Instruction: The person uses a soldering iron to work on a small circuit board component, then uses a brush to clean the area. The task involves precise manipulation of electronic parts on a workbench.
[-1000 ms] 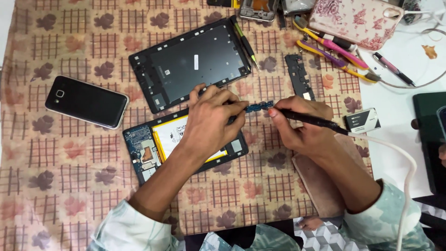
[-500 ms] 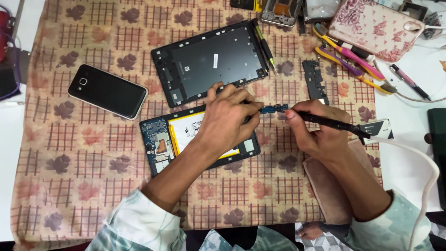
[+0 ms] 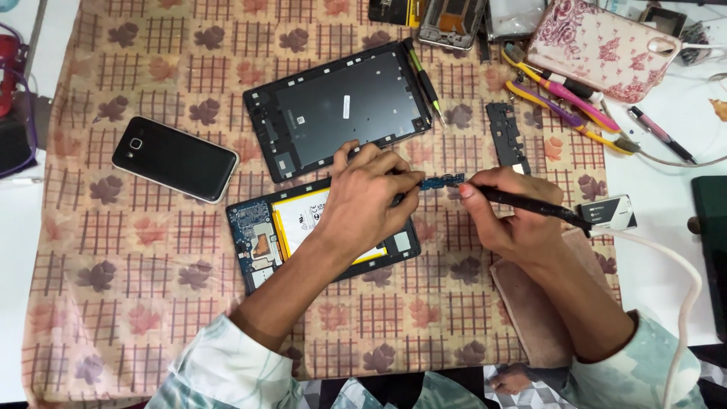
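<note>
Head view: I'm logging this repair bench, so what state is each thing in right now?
Opened tablet: back off, board and yellow-edged battery exposed.
Tablet back cover: detached, lying inner side up.
Black phone: whole, face down.
Small blue circuit board: out of the tablet, pinched by the left hand.
Black corded tool: gripped in the right hand, tip at the blue board.
Screwdriver: lying unused.

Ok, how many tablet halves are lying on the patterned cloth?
2. The black tablet back cover lies above the hands; the opened tablet body with yellow battery sits under the left hand.
</note>
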